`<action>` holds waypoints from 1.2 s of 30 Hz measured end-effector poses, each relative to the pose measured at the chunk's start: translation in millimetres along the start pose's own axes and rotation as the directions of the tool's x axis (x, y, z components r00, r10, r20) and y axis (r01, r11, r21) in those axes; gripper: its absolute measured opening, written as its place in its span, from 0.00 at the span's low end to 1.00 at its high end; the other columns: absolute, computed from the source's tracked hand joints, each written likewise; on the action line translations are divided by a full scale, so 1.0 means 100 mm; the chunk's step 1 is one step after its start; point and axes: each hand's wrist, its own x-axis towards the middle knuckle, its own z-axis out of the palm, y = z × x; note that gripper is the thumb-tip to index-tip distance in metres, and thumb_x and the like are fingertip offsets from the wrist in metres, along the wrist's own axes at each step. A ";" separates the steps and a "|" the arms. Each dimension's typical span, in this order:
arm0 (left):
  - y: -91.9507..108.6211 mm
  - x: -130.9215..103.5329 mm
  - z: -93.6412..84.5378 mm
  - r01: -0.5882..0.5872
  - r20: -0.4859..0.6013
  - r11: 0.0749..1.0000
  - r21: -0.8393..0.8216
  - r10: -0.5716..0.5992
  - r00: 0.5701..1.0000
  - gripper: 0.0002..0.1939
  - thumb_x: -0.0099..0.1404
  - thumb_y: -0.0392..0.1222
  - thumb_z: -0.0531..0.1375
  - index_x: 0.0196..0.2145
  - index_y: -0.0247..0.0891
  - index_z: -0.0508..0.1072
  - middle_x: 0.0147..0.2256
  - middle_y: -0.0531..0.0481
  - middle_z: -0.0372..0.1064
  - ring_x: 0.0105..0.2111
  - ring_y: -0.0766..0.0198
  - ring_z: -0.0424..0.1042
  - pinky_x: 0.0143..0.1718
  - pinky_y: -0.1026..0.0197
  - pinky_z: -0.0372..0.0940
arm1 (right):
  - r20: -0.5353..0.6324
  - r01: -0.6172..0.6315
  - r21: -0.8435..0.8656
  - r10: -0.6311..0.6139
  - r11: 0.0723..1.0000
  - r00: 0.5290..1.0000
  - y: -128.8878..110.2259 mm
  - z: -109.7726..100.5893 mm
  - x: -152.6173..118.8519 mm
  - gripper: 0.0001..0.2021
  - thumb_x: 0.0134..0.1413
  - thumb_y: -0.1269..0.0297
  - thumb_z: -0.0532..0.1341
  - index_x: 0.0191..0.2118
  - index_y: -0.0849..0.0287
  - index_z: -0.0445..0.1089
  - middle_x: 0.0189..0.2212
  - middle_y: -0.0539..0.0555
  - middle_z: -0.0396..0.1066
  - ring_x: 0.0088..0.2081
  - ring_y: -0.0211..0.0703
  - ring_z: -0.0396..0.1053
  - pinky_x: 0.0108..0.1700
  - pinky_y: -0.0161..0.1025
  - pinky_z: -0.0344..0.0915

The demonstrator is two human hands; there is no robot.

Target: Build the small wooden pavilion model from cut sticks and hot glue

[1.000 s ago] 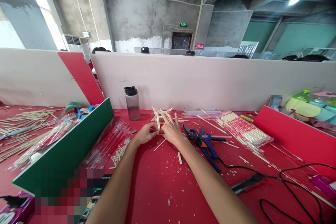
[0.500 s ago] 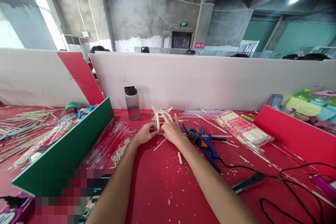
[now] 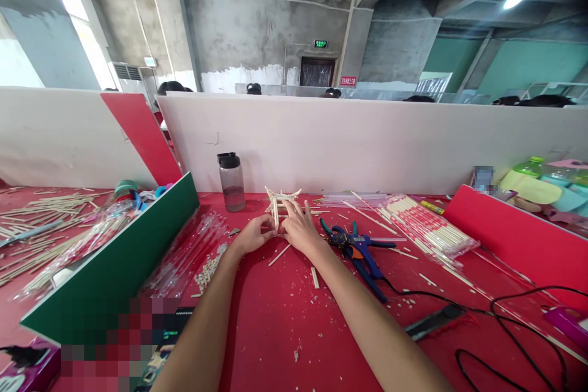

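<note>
A small frame of pale wooden sticks (image 3: 275, 203) stands on the red table, its upper sticks jutting out to both sides. My left hand (image 3: 256, 234) is closed at the frame's near lower end, thumb and fingertips pinched on it. From the other side my right hand (image 3: 301, 225) grips the same frame, its thumb low and its other fingers laid over the sticks. The fingers partly cover the frame, so the exact contact is hidden. To the right of my right hand lies a blue glue gun (image 3: 362, 252). A short loose stick (image 3: 279, 255) lies just in front of my hands.
A dark-lidded water bottle (image 3: 232, 182) stands behind my left hand. Green (image 3: 124, 257) and red (image 3: 519, 245) dividers flank the space. Wrapped sticks (image 3: 427, 226) lie right, clear plastic sleeves (image 3: 188, 251) left. A black cable (image 3: 459, 297) loops across the right; wood scraps dot the table.
Both hands keep their hold on the stick frame in nearly the same place. The whole view has shifted very slightly; nothing else has visibly moved.
</note>
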 end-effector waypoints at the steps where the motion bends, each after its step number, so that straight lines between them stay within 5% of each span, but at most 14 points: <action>1: -0.01 0.00 0.00 -0.001 0.001 1.000 0.001 0.001 1.000 0.06 0.61 0.40 0.62 0.32 0.36 0.69 0.31 0.53 0.69 0.33 0.64 0.69 0.40 0.60 0.66 | -0.001 0.001 0.003 -0.001 1.000 1.000 0.00 0.00 0.00 0.02 0.52 0.71 0.67 0.31 0.58 0.78 0.68 0.60 0.49 0.69 0.60 0.42 0.67 0.69 0.32; 22: -0.01 0.00 0.00 -0.005 0.004 1.000 -0.007 0.005 1.000 0.05 0.61 0.39 0.62 0.32 0.36 0.69 0.32 0.50 0.71 0.35 0.62 0.71 0.45 0.56 0.68 | 0.005 -0.001 0.082 0.000 0.997 1.000 0.10 -0.02 0.02 0.04 0.50 0.72 0.68 0.34 0.57 0.77 0.68 0.60 0.50 0.69 0.60 0.42 0.65 0.71 0.37; 36: 0.01 0.00 0.01 -0.018 -0.005 0.999 0.031 0.018 1.000 0.04 0.60 0.36 0.62 0.31 0.36 0.70 0.32 0.51 0.71 0.35 0.62 0.71 0.44 0.58 0.67 | -0.008 -0.013 0.113 0.015 0.994 1.000 0.14 -0.22 0.03 0.06 0.50 0.74 0.67 0.33 0.56 0.78 0.63 0.59 0.56 0.67 0.57 0.48 0.65 0.68 0.40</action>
